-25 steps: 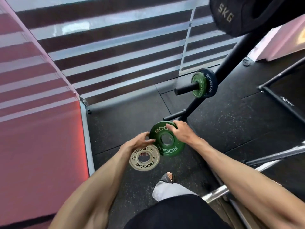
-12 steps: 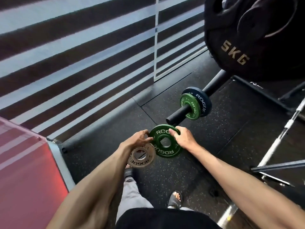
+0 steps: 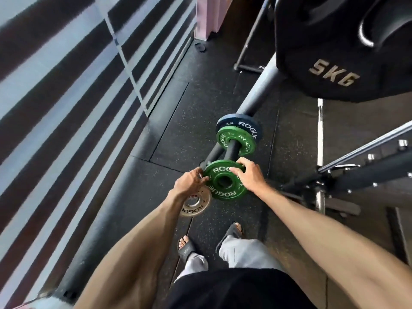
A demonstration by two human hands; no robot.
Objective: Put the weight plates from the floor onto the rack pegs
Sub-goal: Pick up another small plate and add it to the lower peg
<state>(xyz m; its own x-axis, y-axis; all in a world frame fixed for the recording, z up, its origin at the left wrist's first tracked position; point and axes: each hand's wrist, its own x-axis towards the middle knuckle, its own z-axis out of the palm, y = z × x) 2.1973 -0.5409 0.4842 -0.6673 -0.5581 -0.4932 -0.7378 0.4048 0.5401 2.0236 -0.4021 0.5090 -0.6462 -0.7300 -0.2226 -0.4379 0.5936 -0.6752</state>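
Observation:
A green Rogue plate (image 3: 225, 192) sits at the tip of a black rack peg (image 3: 231, 150), with the peg end showing through its hole. My right hand (image 3: 248, 177) grips its right rim. My left hand (image 3: 189, 181) touches its left rim and also holds a small grey Rogue plate (image 3: 196, 204) hanging below the fingers. Further along the peg sit another green plate (image 3: 243, 139) and a dark blue plate (image 3: 236, 122) behind it.
A large black 5KG plate (image 3: 334, 70) hangs on the rack at the upper right. The rack's slanted post (image 3: 258, 94) runs up from the peg. A barbell and metal frame (image 3: 356, 168) lie to the right. A striped wall is on the left. My sandalled feet (image 3: 187, 248) stand on black rubber floor.
Both hands carried the green plate up to the peg, whose tip is now in its hole. My view swung right and closer to the rack.

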